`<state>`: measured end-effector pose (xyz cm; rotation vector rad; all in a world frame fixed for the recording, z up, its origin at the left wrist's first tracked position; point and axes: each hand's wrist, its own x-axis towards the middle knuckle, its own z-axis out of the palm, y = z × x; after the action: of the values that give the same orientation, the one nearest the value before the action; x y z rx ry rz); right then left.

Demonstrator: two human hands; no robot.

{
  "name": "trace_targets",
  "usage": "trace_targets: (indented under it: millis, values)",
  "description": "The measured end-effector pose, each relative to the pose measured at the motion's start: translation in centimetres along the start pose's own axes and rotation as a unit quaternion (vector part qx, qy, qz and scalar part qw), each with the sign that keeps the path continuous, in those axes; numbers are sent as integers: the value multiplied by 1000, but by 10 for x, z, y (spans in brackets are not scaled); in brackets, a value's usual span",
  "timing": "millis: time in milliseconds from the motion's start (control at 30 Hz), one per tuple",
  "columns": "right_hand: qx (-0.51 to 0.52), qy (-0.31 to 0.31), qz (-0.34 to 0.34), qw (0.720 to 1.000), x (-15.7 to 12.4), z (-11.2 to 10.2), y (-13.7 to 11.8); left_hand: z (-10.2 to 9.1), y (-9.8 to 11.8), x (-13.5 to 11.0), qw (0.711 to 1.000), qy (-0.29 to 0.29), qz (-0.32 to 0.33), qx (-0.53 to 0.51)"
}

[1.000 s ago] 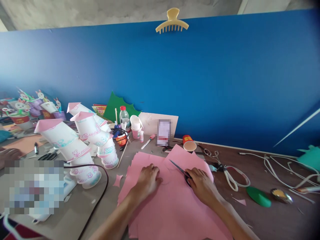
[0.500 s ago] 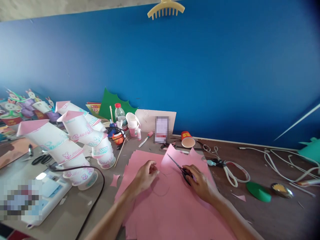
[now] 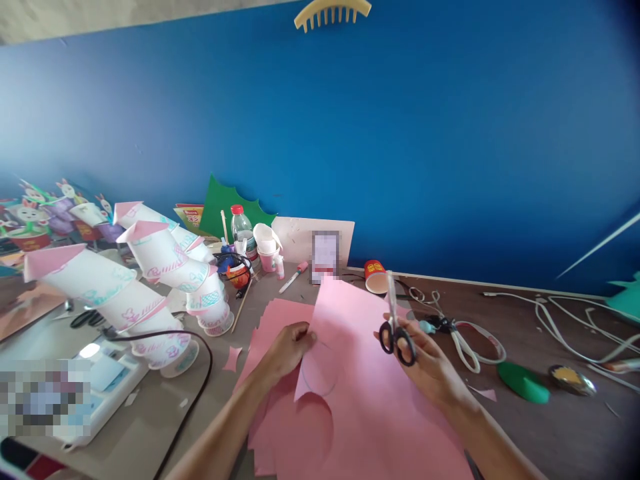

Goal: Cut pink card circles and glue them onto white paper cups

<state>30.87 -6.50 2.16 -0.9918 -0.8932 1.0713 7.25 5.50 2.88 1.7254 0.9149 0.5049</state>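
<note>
My left hand (image 3: 289, 350) pinches the left edge of a pink paper sheet (image 3: 357, 340), which is lifted at a slant. A drawn pencil curve runs across the sheet beside my fingers. In my right hand (image 3: 423, 357) are black-handled scissors (image 3: 397, 340), fingers in the loops and blades pointing up, just over the sheet's right side. More pink sheets (image 3: 280, 440) lie stacked beneath, and a curved edge shows in the paper below the lifted part.
Leaning stacks of decorated paper cups (image 3: 145, 300) with pink cone tops stand at the left. A black cable (image 3: 210, 363) curves beside a white case (image 3: 107, 393). Toward the wall lie a red paper cup (image 3: 375, 277) and a marker (image 3: 294, 277). White cords (image 3: 467, 340) and a green disc (image 3: 523, 382) are at right.
My left hand has taken hold of the pink sheet and its left part has risen. The scissors have turned from pointing up-left to upright, and my right hand has rolled palm upward.
</note>
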Motion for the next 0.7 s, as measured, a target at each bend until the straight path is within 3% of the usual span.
trace_targets:
  millis: [100,233,300,433,567,700]
  values:
    - [89,-5,0,996,-7,-1,-16,-3,1,1,997,29,25,-71]
    - [117,-32,37,992,-16,2,-27,0,9,-2,974,180,93,-105]
    - [104,-60,59,991,-20,6,-28,4,11,-3,961,225,101,-124]
    - [26,-139,88,986,-26,20,-27,13,9,-3,967,199,56,-152]
    - [-45,-214,96,971,-29,33,-23,17,3,-1,967,193,55,-155]
    - [-81,-194,77,974,-31,37,-17,19,-3,2,969,182,44,-164]
